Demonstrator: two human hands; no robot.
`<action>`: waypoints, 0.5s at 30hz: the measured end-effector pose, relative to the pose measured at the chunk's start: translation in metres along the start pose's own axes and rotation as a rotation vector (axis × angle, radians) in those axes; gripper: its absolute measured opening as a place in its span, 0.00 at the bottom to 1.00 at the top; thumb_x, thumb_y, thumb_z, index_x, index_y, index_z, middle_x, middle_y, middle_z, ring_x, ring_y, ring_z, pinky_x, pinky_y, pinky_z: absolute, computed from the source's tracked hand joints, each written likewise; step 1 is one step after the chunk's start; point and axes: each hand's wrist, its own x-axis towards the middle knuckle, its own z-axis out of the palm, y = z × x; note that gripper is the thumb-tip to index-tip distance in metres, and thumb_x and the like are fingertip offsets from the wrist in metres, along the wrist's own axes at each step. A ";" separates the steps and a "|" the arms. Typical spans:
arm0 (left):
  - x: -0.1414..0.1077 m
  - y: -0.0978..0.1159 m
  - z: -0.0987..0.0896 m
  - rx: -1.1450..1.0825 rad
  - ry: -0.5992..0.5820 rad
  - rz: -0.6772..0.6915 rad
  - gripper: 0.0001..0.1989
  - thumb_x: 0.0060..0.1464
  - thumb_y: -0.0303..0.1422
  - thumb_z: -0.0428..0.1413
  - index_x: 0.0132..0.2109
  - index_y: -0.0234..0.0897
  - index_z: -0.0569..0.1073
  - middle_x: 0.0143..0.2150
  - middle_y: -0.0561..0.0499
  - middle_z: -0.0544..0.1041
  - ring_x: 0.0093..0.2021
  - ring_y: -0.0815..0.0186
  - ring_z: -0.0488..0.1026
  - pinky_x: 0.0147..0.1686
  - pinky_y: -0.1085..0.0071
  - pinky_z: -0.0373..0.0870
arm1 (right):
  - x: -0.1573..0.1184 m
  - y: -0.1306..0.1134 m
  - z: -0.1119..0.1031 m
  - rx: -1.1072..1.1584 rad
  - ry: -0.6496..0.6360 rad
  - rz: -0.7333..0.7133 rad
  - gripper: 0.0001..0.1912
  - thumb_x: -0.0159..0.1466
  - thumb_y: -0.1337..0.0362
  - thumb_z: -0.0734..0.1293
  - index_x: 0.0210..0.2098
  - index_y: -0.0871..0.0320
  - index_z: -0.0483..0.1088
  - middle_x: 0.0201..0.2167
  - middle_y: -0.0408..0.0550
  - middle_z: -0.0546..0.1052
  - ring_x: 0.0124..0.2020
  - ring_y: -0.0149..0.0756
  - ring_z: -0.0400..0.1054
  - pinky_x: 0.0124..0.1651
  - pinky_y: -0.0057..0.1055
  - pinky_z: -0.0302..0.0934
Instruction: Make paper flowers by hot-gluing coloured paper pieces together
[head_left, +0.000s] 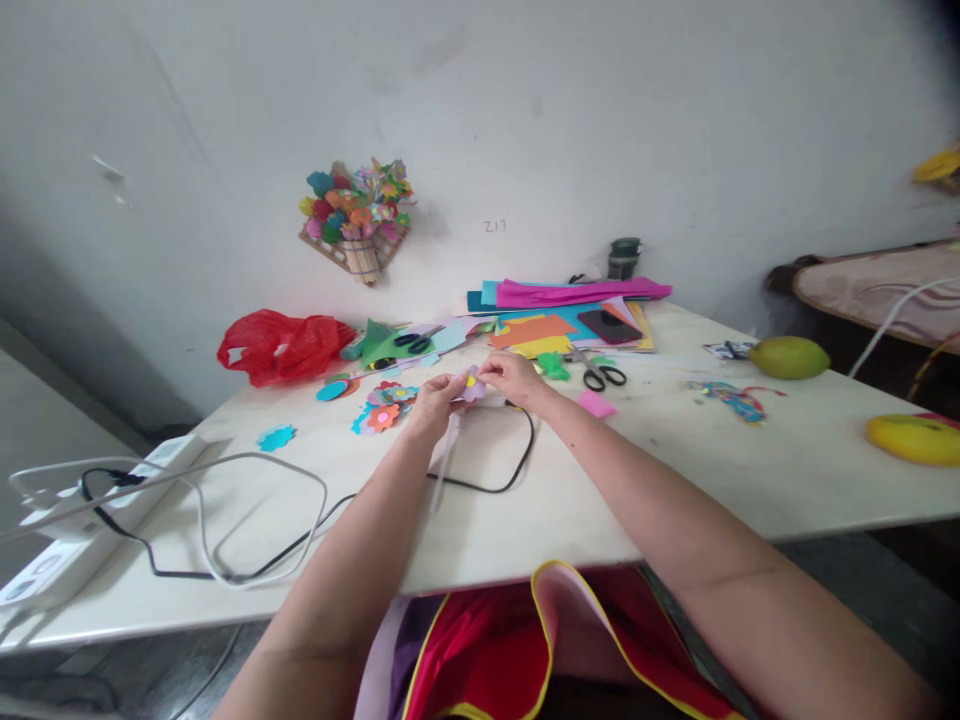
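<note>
A small lilac paper flower [470, 386] with a yellow centre is held above the middle of the table. My left hand [436, 402] grips its left edge between thumb and fingers. From the other side my right hand [512, 378] pinches at the flower's edge with its fingertips; whether a small piece is between them I cannot make out. A pale thin strip [445, 465] hangs below my left hand. Left of that hand lies a pile of cut paper flowers [382, 416] in orange, blue and red. Black-handled scissors [604, 376] rest right of my right hand.
Coloured paper sheets [536, 328] and a phone [609, 326] lie at the back. A red plastic bag [285, 345] sits back left. A black cable [487, 490] and a power strip [97, 530] occupy the left and front. Mangoes [789, 357] lie right.
</note>
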 end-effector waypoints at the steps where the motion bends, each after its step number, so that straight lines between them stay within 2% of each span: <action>1: 0.000 0.000 0.000 0.003 0.000 0.000 0.19 0.32 0.41 0.66 0.25 0.32 0.69 0.22 0.53 0.72 0.24 0.71 0.70 0.27 0.73 0.69 | 0.000 0.000 0.000 0.028 -0.009 0.008 0.04 0.52 0.69 0.65 0.22 0.59 0.71 0.24 0.45 0.72 0.29 0.33 0.64 0.35 0.29 0.56; 10: 0.001 -0.002 -0.001 -0.059 -0.015 -0.040 0.17 0.33 0.39 0.66 0.26 0.31 0.71 0.23 0.52 0.72 0.24 0.70 0.70 0.27 0.72 0.70 | -0.003 -0.006 -0.009 0.267 -0.083 0.080 0.04 0.50 0.66 0.66 0.22 0.60 0.69 0.22 0.43 0.71 0.28 0.31 0.63 0.34 0.28 0.57; 15: 0.005 0.000 -0.007 -0.135 0.033 -0.065 0.15 0.35 0.36 0.66 0.28 0.32 0.71 0.24 0.51 0.73 0.24 0.70 0.70 0.26 0.71 0.72 | -0.004 0.001 -0.020 0.386 -0.260 0.134 0.06 0.49 0.64 0.67 0.22 0.61 0.70 0.21 0.42 0.71 0.26 0.28 0.62 0.32 0.27 0.56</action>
